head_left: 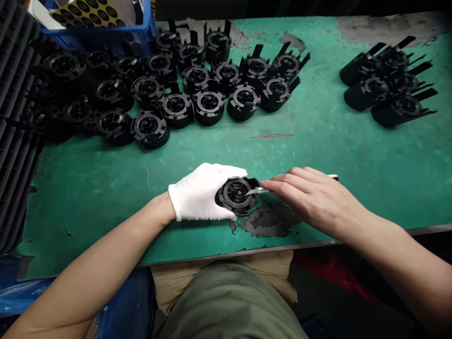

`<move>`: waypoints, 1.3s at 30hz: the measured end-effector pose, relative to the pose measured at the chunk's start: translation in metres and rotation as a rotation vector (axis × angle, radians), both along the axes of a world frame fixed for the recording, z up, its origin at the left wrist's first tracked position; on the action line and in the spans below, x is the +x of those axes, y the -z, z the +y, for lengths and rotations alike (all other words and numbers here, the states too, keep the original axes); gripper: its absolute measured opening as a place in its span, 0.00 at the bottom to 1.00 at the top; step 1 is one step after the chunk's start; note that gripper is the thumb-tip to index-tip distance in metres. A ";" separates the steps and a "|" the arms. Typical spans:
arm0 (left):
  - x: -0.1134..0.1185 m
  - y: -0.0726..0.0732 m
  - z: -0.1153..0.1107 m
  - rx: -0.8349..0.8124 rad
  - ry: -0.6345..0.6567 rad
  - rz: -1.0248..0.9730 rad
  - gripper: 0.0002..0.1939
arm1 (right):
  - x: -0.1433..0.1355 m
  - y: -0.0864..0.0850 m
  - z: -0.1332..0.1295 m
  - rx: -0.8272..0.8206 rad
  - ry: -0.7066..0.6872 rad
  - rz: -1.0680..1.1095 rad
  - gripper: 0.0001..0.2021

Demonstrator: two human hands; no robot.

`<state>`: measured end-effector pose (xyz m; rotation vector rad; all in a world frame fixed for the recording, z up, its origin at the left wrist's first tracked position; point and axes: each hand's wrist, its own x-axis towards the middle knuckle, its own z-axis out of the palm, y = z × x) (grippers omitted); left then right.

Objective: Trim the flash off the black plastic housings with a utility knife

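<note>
My left hand [205, 193], in a white glove, is wrapped round a black round plastic part [237, 194] near the table's front edge. The part's ribbed face with a small square centre points up. My bare right hand [303, 193] pinches a thin pointed metal tool [259, 190], whose tip reaches over the right side of that face. Whether the tip touches the part cannot be made out. A pale end of something shows just beyond the right hand's fingers.
Several similar black parts [209, 104] stand along the green table's [282, 146] back left, more at the back right [397, 110]. Behind them is a blue bin [137, 30] with a sticker sheet [93, 14]. A dark ribbed stack [16, 94] borders the left.
</note>
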<state>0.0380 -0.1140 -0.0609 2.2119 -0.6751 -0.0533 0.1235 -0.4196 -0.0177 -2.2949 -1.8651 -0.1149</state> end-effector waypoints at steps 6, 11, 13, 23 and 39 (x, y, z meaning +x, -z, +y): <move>0.002 -0.004 -0.003 -0.009 -0.015 0.015 0.28 | -0.002 -0.010 0.004 -0.040 -0.023 -0.033 0.17; 0.002 -0.004 -0.004 -0.004 -0.018 0.024 0.27 | -0.002 -0.017 0.004 -0.063 -0.060 -0.081 0.17; 0.002 -0.004 -0.005 -0.003 -0.020 0.026 0.27 | -0.002 -0.018 0.003 -0.061 -0.062 -0.065 0.18; 0.002 -0.001 -0.002 -0.009 -0.007 0.011 0.31 | 0.018 -0.005 0.002 0.011 -0.137 0.025 0.23; 0.002 -0.003 -0.004 -0.014 -0.013 0.013 0.29 | 0.034 -0.011 0.004 -0.055 -0.271 -0.062 0.23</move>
